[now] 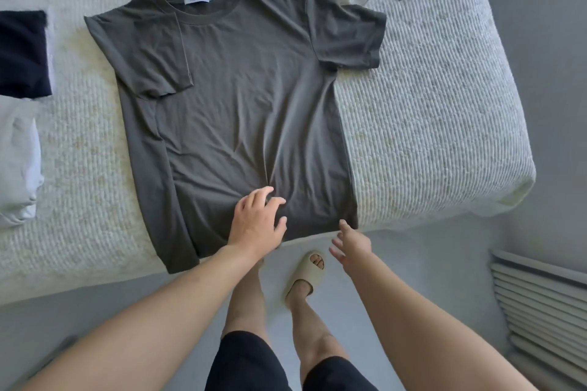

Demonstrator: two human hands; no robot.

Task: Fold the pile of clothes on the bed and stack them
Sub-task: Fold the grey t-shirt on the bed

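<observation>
Here, ribbed white bed (428, 111), grey floor (444, 263).

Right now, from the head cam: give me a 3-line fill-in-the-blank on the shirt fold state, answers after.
1. The dark grey T-shirt lies flat on the bed with one side already folded in, the one on the image's ____.
2. The left hand rests on the shirt near its ____ hem.
3. The right hand is ____, holding nothing, beside the shirt's near corner.

Answers: left; bottom; open
</observation>
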